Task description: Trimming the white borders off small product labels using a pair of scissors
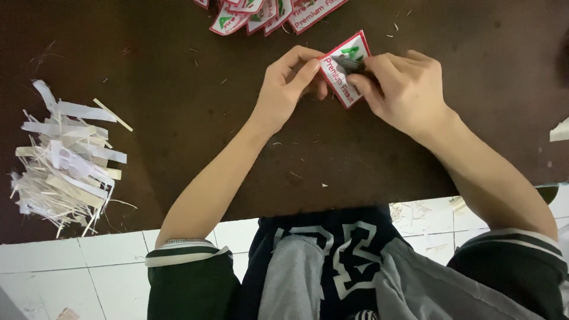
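Red-edged, the white label (344, 68) sits above the dark worktop (195, 112), pinched by our left hand (288, 85) while our right hand (402, 89) grips a small dark tool (349, 63). Trimmed labels (267, 13) lie beyond; paper offcuts (65, 160) pile left.

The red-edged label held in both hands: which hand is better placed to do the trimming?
Probably the right hand: it holds a dark tool against the label. The left hand only pinches the label's left edge.
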